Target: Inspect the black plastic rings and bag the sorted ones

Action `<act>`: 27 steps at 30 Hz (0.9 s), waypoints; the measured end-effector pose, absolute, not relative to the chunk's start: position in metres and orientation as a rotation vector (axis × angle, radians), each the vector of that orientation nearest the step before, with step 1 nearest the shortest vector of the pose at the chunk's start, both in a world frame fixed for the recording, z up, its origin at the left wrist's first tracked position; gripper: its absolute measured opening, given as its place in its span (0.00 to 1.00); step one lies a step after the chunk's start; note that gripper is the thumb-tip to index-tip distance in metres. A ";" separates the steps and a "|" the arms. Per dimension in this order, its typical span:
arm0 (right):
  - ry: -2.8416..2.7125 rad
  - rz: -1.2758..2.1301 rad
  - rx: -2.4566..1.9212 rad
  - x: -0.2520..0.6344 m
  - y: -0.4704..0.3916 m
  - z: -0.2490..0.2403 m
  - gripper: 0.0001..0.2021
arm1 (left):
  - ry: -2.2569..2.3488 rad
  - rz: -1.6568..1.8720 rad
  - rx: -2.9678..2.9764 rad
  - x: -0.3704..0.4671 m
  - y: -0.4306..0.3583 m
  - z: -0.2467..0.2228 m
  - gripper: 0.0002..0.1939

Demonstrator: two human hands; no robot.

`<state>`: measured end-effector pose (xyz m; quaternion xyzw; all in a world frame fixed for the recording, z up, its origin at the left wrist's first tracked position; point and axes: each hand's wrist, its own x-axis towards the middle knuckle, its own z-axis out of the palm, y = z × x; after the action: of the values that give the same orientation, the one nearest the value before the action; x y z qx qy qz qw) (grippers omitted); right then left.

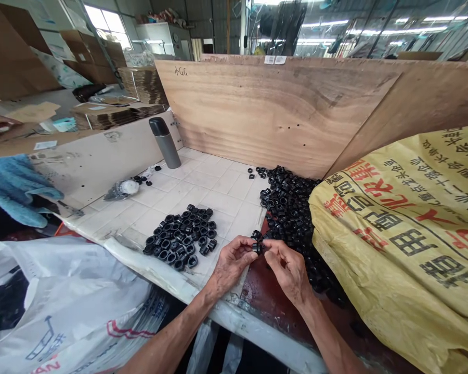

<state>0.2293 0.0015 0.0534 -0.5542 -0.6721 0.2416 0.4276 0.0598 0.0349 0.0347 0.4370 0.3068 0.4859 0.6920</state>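
Left grip: the left hand (231,261), thumb and forefinger nearly together, pinching a small black piece (257,248).
Right grip: the right hand (289,270), fingertips drawn in close at the piece's other side; whether they pinch it or only touch it, I cannot tell.
Black piece: between the two grips, above the bench (206,176); the fingers hide much of it, and I cannot tell whether it is one part or two.
Loose cluster: small black rings (187,240) on the pale tiles, left of the left grip, apart from it.
Big heap: many black pieces (292,215), just beyond the right grip and to its right.
Yellow sack: printed sack (407,239), right of the right grip, beside the heap.
Flask: upright grey flask (167,148), well beyond the left grip and to its left.
Step in hand: seemingly two-handed fingertip work on the piece; turning, fitting or checking, I cannot tell.
Next move calls for: probably a steady left pinch while the right fingertips work or let go.
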 end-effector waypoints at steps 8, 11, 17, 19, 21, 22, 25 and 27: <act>-1.660 0.694 -1.348 0.228 0.005 0.049 0.08 | 0.679 1.066 1.047 0.059 0.034 0.030 0.13; -1.626 0.685 -1.435 0.223 0.005 0.042 0.09 | 0.743 1.081 1.191 0.058 0.031 0.028 0.12; -1.635 0.464 -1.478 0.215 0.003 0.042 0.15 | 0.835 1.157 1.362 0.058 0.021 0.031 0.12; -1.670 0.477 -1.394 0.216 0.001 0.049 0.11 | 0.802 1.125 1.196 0.057 0.018 0.036 0.14; -1.736 0.500 -1.357 0.216 -0.003 0.057 0.13 | 0.775 1.089 1.084 0.054 0.013 0.042 0.16; -1.765 0.504 -1.363 0.216 -0.005 0.060 0.17 | 0.771 1.079 1.057 0.052 0.011 0.045 0.17; -1.793 0.537 -1.366 0.212 -0.012 0.067 0.15 | 0.794 1.096 1.038 0.044 0.002 0.048 0.18; -1.806 0.565 -1.347 0.208 -0.018 0.070 0.11 | 0.815 1.111 1.062 0.039 -0.004 0.046 0.17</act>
<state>0.2077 -0.0179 0.0703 -0.5321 -0.7133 0.2230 0.3979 0.0389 -0.0044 0.0459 0.4665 0.3581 0.4881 0.6450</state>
